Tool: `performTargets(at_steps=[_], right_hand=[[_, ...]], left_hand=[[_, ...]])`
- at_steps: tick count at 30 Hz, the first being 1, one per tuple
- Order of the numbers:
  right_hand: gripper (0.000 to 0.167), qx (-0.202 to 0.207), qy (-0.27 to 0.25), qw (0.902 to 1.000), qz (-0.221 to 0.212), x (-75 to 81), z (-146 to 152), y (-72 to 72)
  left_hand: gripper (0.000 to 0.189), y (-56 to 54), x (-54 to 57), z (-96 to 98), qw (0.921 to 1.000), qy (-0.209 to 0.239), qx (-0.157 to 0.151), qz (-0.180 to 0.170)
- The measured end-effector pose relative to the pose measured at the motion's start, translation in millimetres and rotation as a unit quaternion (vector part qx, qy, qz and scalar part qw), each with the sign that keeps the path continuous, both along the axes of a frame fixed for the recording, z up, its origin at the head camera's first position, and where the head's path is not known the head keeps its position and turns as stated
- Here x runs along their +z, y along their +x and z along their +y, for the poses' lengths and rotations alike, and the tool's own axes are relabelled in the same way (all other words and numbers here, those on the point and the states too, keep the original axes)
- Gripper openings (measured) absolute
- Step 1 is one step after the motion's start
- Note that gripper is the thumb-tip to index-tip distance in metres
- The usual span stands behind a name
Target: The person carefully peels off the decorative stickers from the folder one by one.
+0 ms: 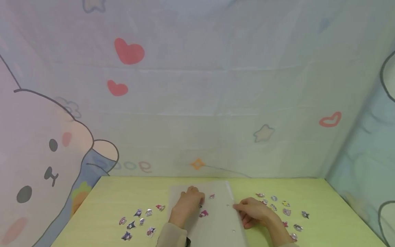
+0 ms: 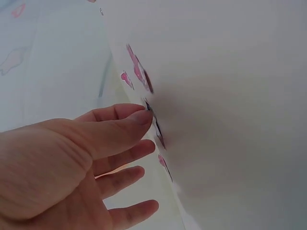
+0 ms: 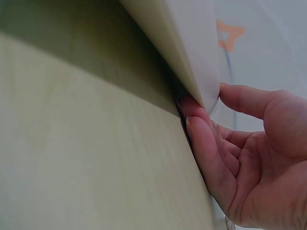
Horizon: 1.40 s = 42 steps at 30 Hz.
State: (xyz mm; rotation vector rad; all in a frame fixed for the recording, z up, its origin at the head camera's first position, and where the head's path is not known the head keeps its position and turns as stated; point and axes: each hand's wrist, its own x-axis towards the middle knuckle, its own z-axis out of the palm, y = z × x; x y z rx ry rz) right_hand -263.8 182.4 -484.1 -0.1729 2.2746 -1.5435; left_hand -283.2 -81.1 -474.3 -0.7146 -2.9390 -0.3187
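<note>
A white sheet (image 1: 222,223) lies on the table in front of me, with a pink cartoon sticker (image 1: 203,213) and a smaller one on it. Over its left part, my left hand (image 1: 189,202) pinches a dark cartoon sticker (image 2: 159,130) between thumb and index finger, close to the sheet's surface. The other fingers spread loosely. At the right edge, my right hand (image 1: 254,212) grips the sheet, thumb (image 3: 242,99) on top and fingers underneath. That edge is lifted off the table in the right wrist view.
Several loose cartoon stickers (image 1: 131,225) lie left of the sheet, and several more stickers (image 1: 286,212) lie to the right, close by the right forearm. Two small clear dots sit near the sheet's right side. A printed curtain (image 1: 197,113) hangs behind the yellow table (image 1: 129,185).
</note>
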Motion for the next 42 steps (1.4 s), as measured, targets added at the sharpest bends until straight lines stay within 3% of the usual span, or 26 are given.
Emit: performTargets(at_steps=[12,27,32,37,42], right_hand=[[0.03,0.001,-0.002,1.0,-0.003,-2.6,2.6,1.2],[0.031,-0.002,-0.007,0.9999,-0.008,-0.6,2.8,-0.4],[0.031,0.0,-0.006,1.0,-0.005,-1.4,2.3,-2.3],[0.032,0.002,-0.006,1.0,-0.003,-1.5,2.1,-3.1],[0.031,0.009,-0.007,0.9999,-0.005,-3.2,2.1,-1.5]], left_hand=[[0.02,-0.4,1.5,2.9,0.9994,-0.024,0.018,0.016],[0.017,-5.6,10.9,-12.5,0.9989,0.025,0.014,0.038],[0.012,-5.8,19.7,-18.9,0.9972,0.047,0.013,0.055],[0.012,-2.9,25.6,-27.6,0.9962,0.073,0.026,0.041],[0.013,1.3,22.6,-40.3,0.9943,0.094,0.042,0.028]])
